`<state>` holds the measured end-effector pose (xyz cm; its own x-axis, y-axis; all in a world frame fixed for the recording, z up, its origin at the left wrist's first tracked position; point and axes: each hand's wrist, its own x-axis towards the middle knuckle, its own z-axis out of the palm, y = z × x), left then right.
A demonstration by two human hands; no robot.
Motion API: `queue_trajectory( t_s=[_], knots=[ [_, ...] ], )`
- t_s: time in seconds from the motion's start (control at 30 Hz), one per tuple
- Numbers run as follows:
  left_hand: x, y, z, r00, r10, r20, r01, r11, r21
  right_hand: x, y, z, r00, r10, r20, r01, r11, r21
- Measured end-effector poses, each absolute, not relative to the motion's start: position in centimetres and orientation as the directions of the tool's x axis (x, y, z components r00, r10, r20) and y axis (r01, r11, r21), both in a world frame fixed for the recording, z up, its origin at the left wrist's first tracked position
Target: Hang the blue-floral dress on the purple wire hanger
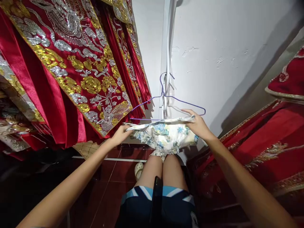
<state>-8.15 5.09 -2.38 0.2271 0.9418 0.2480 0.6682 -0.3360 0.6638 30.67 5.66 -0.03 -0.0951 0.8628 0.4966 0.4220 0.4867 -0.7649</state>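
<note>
A white garment with blue and yellow flowers (168, 134) is stretched between my two hands, just above my knees. My left hand (121, 134) pinches its left upper edge, and my right hand (198, 125) grips the right upper corner with the index finger reaching out. Right behind the garment hangs a purple wire hanger (182, 100), its hook up by a white vertical strip on the wall. The hanger's lower bar runs along the garment's top edge; whether they touch I cannot tell.
Red robes with gold and silver embroidery (90, 72) hang on the left, close to my left hand. More red embroidered clothing (266, 139) fills the right side. A white wall (213, 41) stands ahead. A black phone-like object (156, 199) lies on my lap; below is a red tiled floor (106, 180).
</note>
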Motion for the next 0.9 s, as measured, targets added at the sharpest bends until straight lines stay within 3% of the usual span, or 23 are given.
queue_trajectory(
  t_s=[0.1, 0.23, 0.43, 0.6, 0.7, 0.8, 0.9],
  knots=[
    [-7.8, 5.3, -1.8, 0.129, 0.957, 0.261, 0.572, -0.286, 0.769, 29.8, 7.9, -1.7, -0.151, 0.877, 0.456, 0.425, 0.474, -0.771],
    [-6.9, 5.3, -1.3, 0.06, 0.966, 0.25, 0.523, -0.244, 0.817, 30.1, 8.3, -2.2, -0.018, 0.882, 0.47, 0.532, 0.407, -0.743],
    [-4.4, 3.2, 0.1, -0.029, 0.868, 0.495, 0.659, -0.356, 0.663, 30.8, 7.8, -1.9, 0.085, 0.869, 0.487, 0.488, 0.39, -0.781],
    [-1.3, 5.0, 2.9, 0.186, 0.679, 0.71, 0.691, -0.604, 0.397, 29.6, 7.7, -2.4, 0.04, 0.896, 0.443, 0.402, 0.392, -0.828],
    [-0.3, 7.0, 4.3, 0.172, 0.658, 0.733, 0.672, -0.623, 0.402, 29.8, 7.0, -2.2, 0.035, 0.869, 0.493, 0.398, 0.441, -0.804],
    [0.0, 8.1, 4.8, 0.118, 0.641, 0.759, 0.661, -0.621, 0.422, 31.1, 6.0, -1.8, 0.163, 0.763, 0.626, 0.447, 0.508, -0.736],
    [-0.1, 8.3, 4.7, 0.187, 0.617, 0.764, 0.662, -0.654, 0.366, 33.0, 5.3, -1.6, 0.265, 0.688, 0.676, 0.491, 0.507, -0.709]
  ],
)
